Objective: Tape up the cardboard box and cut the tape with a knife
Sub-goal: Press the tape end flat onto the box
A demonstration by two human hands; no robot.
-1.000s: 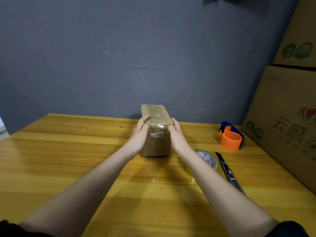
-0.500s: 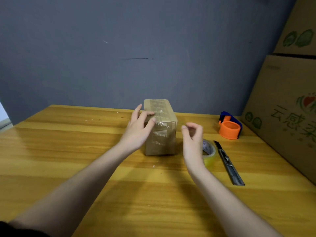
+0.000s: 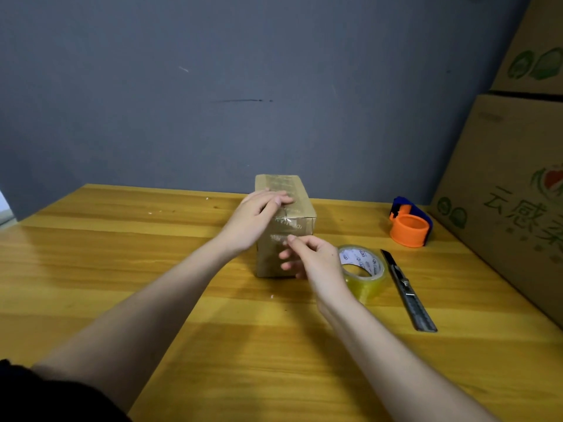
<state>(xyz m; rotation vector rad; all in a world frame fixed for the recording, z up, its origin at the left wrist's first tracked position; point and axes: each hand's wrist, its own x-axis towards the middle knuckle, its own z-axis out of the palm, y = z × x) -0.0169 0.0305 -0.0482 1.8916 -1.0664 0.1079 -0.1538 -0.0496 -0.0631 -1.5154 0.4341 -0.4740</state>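
One cardboard box (image 3: 285, 226), one tape roll (image 3: 362, 271) and one knife (image 3: 406, 289) are counted on the desk (image 3: 152, 269). The left hand (image 3: 256, 219) is laid flat on the box top, grip released. The right hand (image 3: 310, 257) is pinched at the box's near face; whether anything is held cannot be told.

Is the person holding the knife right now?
No, the utility knife lies on the wooden table beside the tape roll, while both the left hand and right hand are at the cardboard box.

Right hand (image 3: 316, 257) moved onto the box's (image 3: 286, 226) near face.
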